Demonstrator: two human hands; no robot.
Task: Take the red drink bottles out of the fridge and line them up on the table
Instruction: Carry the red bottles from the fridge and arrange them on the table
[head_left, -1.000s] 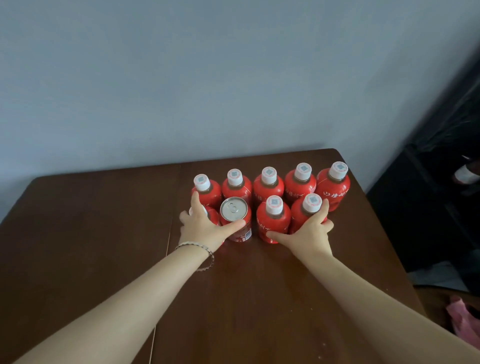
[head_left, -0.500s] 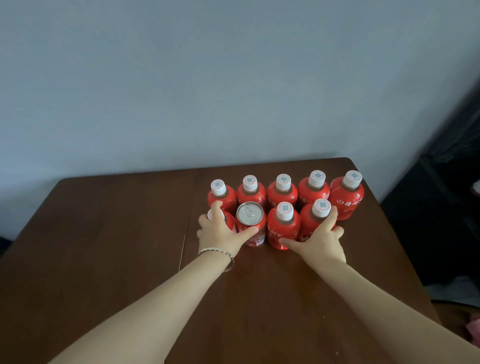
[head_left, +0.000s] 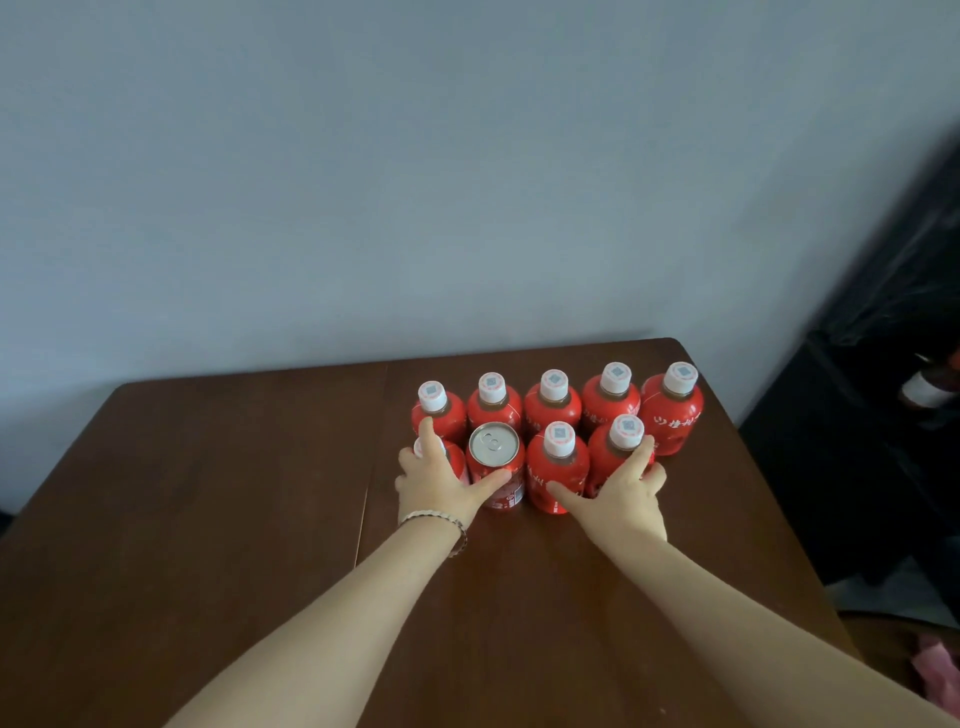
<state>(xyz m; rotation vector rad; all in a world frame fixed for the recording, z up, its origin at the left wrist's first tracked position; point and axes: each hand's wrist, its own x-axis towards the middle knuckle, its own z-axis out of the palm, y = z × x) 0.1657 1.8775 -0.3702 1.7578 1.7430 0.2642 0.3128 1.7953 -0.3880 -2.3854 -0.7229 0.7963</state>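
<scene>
Red drink bottles with white caps stand in two rows at the far right of the brown table (head_left: 208, 519). The back row runs from the leftmost bottle (head_left: 434, 413) to the rightmost bottle (head_left: 672, 413). In the front row stand a bottle (head_left: 456, 460) mostly hidden under my left hand (head_left: 436, 483), a red can (head_left: 493, 452), a middle bottle (head_left: 558, 465) and a right bottle (head_left: 613, 457). My left hand cups the hidden bottle with its thumb on the can. My right hand (head_left: 623, 499) cups the right bottle, thumb touching the middle one. Both hands are spread.
A pale wall rises right behind the table. Dark furniture (head_left: 883, 441) stands to the right, with a white-capped item (head_left: 924, 392) on it. Something pink (head_left: 940, 670) lies on the floor at the lower right. The table's right edge runs close to the bottles.
My view has tilted upward, showing more wall. The hands stay pressed on the two ends of the front row, and the bottles have not visibly shifted.
</scene>
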